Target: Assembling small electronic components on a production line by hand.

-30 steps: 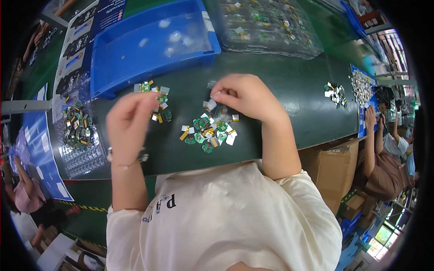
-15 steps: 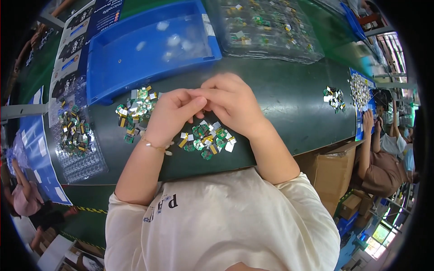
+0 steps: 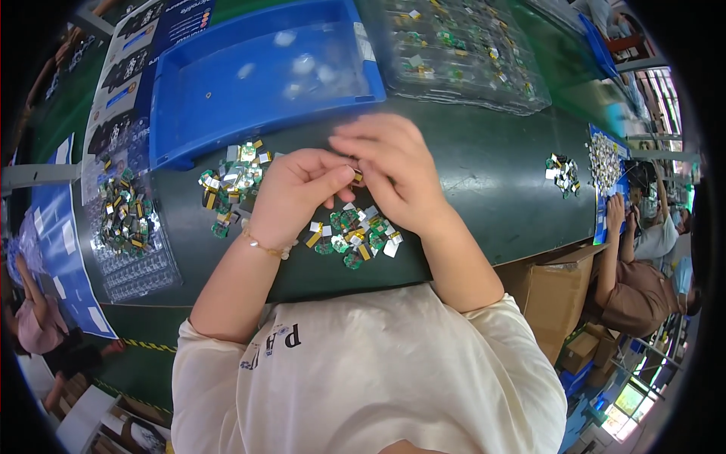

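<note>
My left hand is closed in a pinch on a small circuit board, of which only a dark and gold bit shows between the fingers. Beside it my right hand has its fingers stretched out and apart, its thumb close to the held board; whether they touch I cannot tell. Just below both hands lies a pile of small green circuit boards with white and gold pieces. Another such pile lies by my left wrist, partly covered by the hand.
A blue bin with several whitish clumps stands beyond my hands. Stacked clear trays hold more boards at the back. Left is a clear blister tray heaped with boards. A small pile lies right, near a co-worker's hands.
My right hand has come away from the left, its fingers lifting and spreading. The small board in my left fingers now shows. The whole view has shifted slightly.
</note>
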Available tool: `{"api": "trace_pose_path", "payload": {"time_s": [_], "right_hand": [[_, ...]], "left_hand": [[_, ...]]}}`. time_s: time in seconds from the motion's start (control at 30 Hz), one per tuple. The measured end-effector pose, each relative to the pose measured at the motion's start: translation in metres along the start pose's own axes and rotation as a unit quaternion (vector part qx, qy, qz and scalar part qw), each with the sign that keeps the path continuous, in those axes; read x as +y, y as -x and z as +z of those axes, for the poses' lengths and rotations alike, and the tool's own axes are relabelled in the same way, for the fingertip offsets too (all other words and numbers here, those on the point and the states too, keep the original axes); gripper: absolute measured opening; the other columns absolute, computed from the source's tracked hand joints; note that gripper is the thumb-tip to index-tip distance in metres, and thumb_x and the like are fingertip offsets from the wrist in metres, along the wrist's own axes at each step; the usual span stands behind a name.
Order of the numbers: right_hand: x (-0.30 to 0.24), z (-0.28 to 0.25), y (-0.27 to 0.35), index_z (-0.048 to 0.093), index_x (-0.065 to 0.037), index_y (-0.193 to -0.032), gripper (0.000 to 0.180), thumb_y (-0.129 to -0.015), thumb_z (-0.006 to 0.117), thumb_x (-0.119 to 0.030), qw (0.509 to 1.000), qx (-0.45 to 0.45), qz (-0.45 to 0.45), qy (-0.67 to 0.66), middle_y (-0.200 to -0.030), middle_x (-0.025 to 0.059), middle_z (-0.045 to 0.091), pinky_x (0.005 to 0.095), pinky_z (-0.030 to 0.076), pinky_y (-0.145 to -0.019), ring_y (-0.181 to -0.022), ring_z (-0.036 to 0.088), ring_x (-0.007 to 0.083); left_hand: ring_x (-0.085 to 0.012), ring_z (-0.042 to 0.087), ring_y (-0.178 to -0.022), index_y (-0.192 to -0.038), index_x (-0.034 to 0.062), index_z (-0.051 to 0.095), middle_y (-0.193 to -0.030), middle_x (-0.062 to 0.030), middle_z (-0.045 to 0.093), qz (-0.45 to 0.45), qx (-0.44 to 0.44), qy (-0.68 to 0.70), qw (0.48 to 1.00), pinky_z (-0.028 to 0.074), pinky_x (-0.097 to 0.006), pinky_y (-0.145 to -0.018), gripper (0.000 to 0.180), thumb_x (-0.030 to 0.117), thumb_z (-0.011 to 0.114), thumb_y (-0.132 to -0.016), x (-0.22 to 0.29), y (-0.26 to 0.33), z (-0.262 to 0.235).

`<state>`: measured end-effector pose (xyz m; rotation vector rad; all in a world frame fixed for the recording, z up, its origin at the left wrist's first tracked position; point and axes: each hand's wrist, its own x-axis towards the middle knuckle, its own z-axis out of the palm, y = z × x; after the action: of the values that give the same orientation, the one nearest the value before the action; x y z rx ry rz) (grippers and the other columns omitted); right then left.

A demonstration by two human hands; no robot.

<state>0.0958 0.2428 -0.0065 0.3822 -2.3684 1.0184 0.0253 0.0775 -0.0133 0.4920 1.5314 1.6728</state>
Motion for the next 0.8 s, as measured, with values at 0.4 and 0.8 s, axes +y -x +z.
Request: {"api": "trace_pose_path", "payload": {"time_s": [0.4, 0.8], "right_hand": [[-0.002, 0.007, 0.002, 0.070, -0.011, -0.095, 0.032, -0.064, 0.073, -0.016, 0.995, 0.061, 0.013, 0.080, -0.100, 0.0020, 0.063, 0.0350, 0.040, -0.086, -0.097, 0.054, 0.0230], [0.001, 0.003, 0.002, 0.070, -0.017, -0.092, 0.029, -0.064, 0.075, -0.021, 0.985, 0.048, -0.031, 0.166, -0.099, -0.0062, 0.065, 0.0317, 0.039, -0.079, -0.091, 0.055, 0.0196]], "left_hand": [[-0.0080, 0.057, -0.074, -0.103, 0.0020, 0.062, -0.086, -0.0019, 0.063, -0.055, -0.006, 0.346, 0.936, 0.044, -0.019, -0.063, 0.022, 0.019, 0.054, -0.092, -0.017, -0.003, 0.000], [-0.0071, 0.059, -0.074, -0.104, -0.0027, 0.063, -0.086, -0.0046, 0.066, 0.023, 0.036, 0.070, 0.997, 0.046, -0.019, -0.064, 0.022, 0.011, 0.060, -0.088, 0.001, -0.003, -0.002]]}}
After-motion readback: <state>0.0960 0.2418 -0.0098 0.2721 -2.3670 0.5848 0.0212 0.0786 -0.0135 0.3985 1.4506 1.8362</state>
